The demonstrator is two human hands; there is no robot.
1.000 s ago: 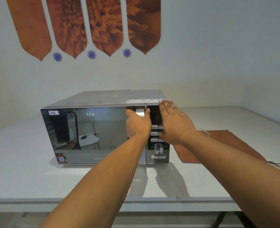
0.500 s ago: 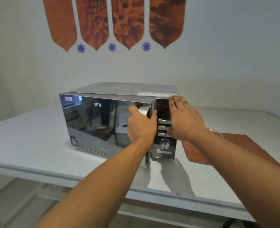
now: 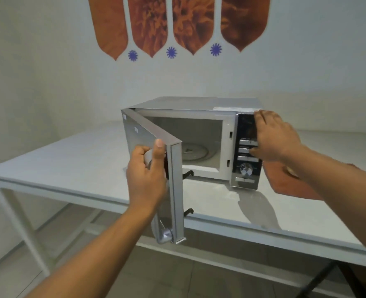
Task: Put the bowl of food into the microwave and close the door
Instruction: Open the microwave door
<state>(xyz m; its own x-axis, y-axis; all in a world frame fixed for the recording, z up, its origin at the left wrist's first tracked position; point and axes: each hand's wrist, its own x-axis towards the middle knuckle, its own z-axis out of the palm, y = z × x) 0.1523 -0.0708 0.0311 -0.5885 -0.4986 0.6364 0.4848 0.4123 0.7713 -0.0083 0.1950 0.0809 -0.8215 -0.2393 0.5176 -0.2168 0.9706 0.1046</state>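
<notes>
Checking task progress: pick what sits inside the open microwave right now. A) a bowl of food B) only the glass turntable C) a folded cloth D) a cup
B: the microwave cavity shows only the turntable; no bowl inside.

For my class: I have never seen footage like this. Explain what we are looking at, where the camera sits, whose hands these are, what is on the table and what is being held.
There is no machine doing the work here: a person wears a camera on the head, looking forward and down, so the two bare arms are that person's own. On a white table stands a microwave with its door swung open. The left hand grips the door's handle. The right hand rests flat against the button panel, apparently steadying the oven. Inside, only the glass turntable shows. A brown mat lies to the right, partly hidden by the right arm. The bowl of food is not clearly visible.
</notes>
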